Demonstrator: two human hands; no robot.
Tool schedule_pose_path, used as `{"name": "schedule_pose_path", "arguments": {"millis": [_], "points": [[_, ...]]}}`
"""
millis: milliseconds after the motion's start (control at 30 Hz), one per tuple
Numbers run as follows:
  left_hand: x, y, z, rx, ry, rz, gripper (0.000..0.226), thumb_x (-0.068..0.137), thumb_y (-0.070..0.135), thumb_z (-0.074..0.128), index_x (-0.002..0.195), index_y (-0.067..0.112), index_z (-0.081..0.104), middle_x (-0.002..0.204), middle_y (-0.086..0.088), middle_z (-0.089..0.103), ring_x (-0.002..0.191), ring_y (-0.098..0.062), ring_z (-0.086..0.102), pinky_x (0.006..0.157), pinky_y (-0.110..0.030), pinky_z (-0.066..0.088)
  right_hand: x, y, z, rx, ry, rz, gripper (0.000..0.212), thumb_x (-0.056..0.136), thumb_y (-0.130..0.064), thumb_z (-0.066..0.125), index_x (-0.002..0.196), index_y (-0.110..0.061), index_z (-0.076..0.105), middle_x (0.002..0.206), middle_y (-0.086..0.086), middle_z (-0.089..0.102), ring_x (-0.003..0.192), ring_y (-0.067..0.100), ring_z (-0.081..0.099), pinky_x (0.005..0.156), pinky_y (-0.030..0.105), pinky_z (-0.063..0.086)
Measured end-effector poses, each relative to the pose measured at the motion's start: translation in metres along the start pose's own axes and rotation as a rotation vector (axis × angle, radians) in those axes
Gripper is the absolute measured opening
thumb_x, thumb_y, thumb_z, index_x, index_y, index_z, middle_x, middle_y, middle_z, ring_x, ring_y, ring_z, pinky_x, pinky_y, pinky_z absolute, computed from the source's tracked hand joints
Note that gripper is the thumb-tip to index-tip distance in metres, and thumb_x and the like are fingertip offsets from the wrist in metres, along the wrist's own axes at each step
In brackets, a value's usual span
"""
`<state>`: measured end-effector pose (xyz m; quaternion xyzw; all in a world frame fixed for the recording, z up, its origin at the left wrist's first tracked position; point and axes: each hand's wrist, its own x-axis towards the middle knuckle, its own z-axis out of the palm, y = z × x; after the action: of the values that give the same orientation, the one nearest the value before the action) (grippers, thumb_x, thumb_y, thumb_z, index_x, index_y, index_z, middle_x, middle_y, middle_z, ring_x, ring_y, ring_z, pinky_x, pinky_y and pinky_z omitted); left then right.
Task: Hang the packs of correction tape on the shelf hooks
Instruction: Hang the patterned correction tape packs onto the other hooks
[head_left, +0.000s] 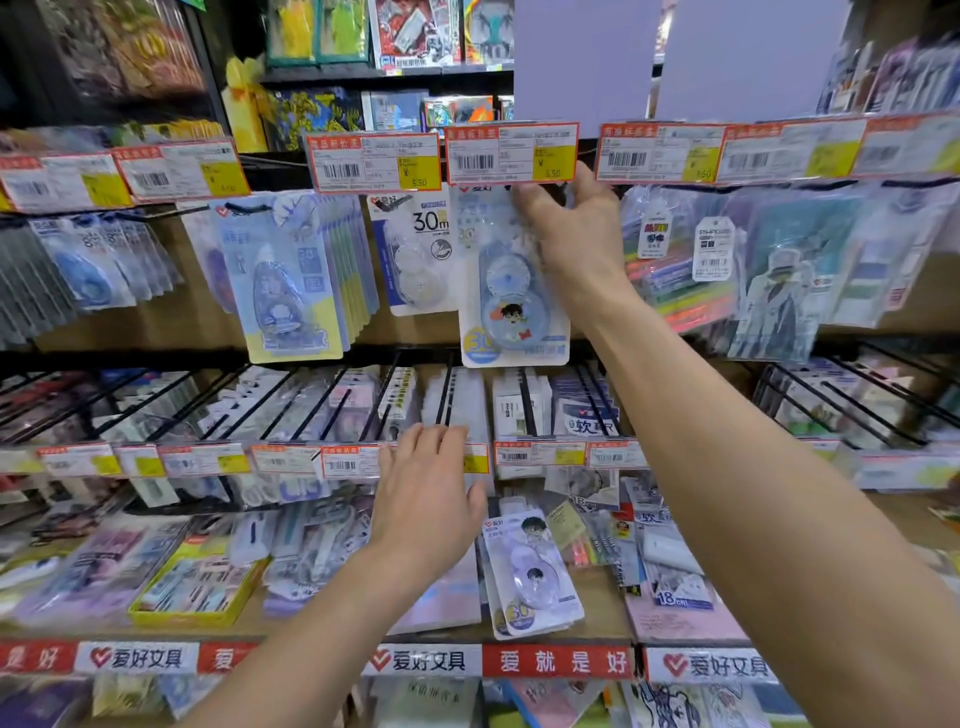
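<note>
under price tag (511, 153), r hand (571, 228) on pack (511, 306)

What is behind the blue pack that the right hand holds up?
The blue pack seems to overlap a white 30m pack at its left edge; brown back panel shows below that. Pack and right hand hide whatever hangs directly behind.

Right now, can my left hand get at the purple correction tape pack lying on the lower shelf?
Probably yes. The left hand is open beside the purple pack, which lies uncovered on top; the right hand holds the blue pack higher up, clear of it.
</note>
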<state>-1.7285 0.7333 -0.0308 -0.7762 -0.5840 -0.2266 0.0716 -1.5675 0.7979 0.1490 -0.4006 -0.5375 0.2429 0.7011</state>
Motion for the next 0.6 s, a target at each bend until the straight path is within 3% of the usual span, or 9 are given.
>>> {"name": "schedule_pose_path", "arguments": {"millis": [133,233,300,400,433,533,600], "points": [[-0.001,-0.003,0.002,0.003,0.022,0.024,0.051,0.086,0.038,0.06,0.132,0.017,0.051,0.129,-0.003,0.055,0.128,-0.027,0.042,0.107,-0.047,0.035,-0.002,0.003,0.0,-0.04,-0.026,-0.061,0.017,0.094,-0.013,0.063,0.108,-0.023,0.069,0.111,-0.004,0.075,0.107,0.014,0.069,0.102,0.041,0.054],[-0.004,-0.003,0.005,0.01,0.03,0.034,0.052,0.084,0.037,0.064,0.13,0.016,0.053,0.129,-0.003,0.055,0.127,-0.028,0.043,0.107,-0.047,0.036,-0.003,0.011,-0.003,-0.062,-0.028,-0.071,0.028,0.095,-0.002,0.057,0.115,-0.022,0.062,0.111,-0.005,0.069,0.098,-0.003,0.063,0.09,0.011,0.05],[-0.005,-0.003,0.006,0.008,0.038,0.033,0.053,0.083,0.036,0.066,0.13,0.015,0.053,0.128,-0.004,0.056,0.127,-0.029,0.043,0.107,-0.048,0.037,0.001,0.019,-0.006,-0.103,-0.009,-0.075,0.031,0.095,-0.005,0.059,0.124,-0.016,0.058,0.113,-0.006,0.066,0.095,-0.013,0.059,0.082,0.001,0.045],[-0.005,-0.001,0.006,0.009,0.048,0.032,0.053,0.081,0.035,0.069,0.128,0.014,0.055,0.126,-0.005,0.057,0.124,-0.03,0.045,0.105,-0.05,0.039,0.008,0.029,-0.005,-0.154,0.045,-0.081,0.043,0.095,-0.017,0.065,0.135,-0.021,0.052,0.125,-0.008,0.066,0.114,0.005,0.062,0.103,0.022,0.047],[-0.005,-0.001,0.006,0.006,0.051,0.034,0.053,0.08,0.035,0.069,0.127,0.014,0.055,0.125,-0.005,0.058,0.124,-0.03,0.046,0.104,-0.05,0.04,0.011,0.031,-0.004,-0.17,0.062,-0.084,0.045,0.095,-0.019,0.066,0.137,-0.021,0.05,0.126,-0.01,0.066,0.116,0.006,0.061,0.104,0.024,0.045],[-0.005,-0.002,0.006,0.008,0.057,0.047,0.053,0.082,0.035,0.068,0.129,0.014,0.054,0.126,-0.005,0.057,0.124,-0.031,0.046,0.104,-0.05,0.04,0.023,0.036,0.001,-0.252,0.097,-0.095,0.046,0.097,-0.019,0.066,0.14,-0.016,0.048,0.126,-0.01,0.062,0.114,0.004,0.054,0.091,0.01,0.033],[-0.005,-0.002,0.006,0.009,0.052,0.052,0.054,0.084,0.036,0.066,0.131,0.014,0.052,0.128,-0.004,0.055,0.127,-0.03,0.044,0.105,-0.05,0.038,0.034,0.044,0.005,-0.331,0.12,-0.104,0.047,0.097,-0.022,0.065,0.14,-0.014,0.049,0.137,-0.001,0.062,0.122,0.014,0.058,0.095,0.016,0.036]]}}
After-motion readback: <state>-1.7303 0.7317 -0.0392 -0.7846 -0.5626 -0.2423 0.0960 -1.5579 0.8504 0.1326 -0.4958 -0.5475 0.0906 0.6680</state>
